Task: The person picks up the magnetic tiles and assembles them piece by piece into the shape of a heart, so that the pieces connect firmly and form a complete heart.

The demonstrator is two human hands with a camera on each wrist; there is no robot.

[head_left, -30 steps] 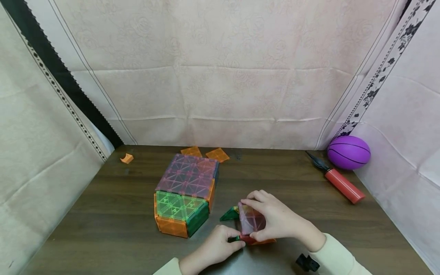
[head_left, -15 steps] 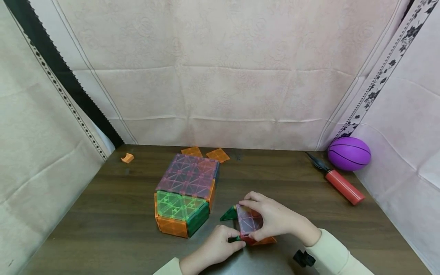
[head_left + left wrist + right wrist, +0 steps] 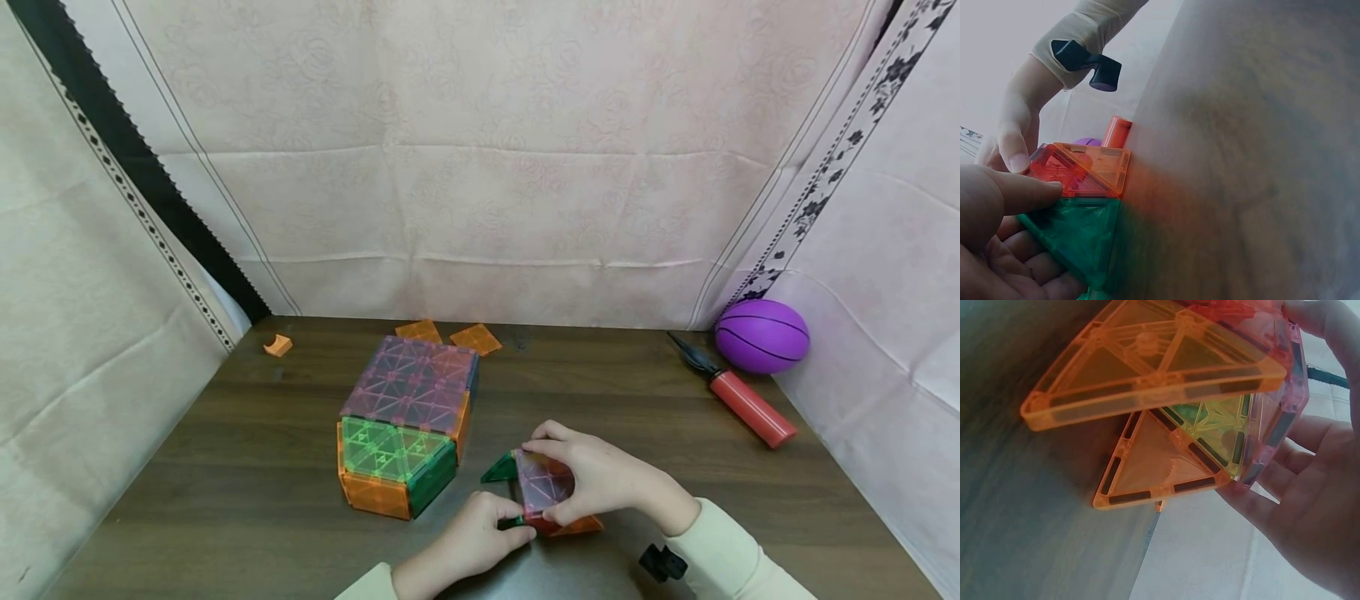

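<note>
My left hand (image 3: 480, 532) pinches a green triangular magnetic tile (image 3: 1082, 234) at the near left of a small tile structure, thumb in front and curled fingers behind. Across the top of that structure, my right hand (image 3: 600, 473) grips a translucent purple square magnetic tile (image 3: 540, 482), thumb on the near edge and fingers on the far edge. Red (image 3: 1057, 170) and orange (image 3: 1110, 162) triangular tiles stand beside the green one. From the right wrist, two orange triangles flare outward, with a yellow tile (image 3: 1227, 419) between them. Another green triangle (image 3: 498, 469) juts out at the left.
Left of the hands stands a larger tile block with a purple top (image 3: 412, 379) and green front top (image 3: 393, 447). Two orange tiles (image 3: 475, 337) lie behind it. A small orange piece (image 3: 278, 345), a red hand pump (image 3: 752, 407) and a purple ball (image 3: 762, 336) sit farther out.
The right hand has shifted slightly left and down with the purple square tile, which now lies flatter over the structure. The left hand has kept its place.
</note>
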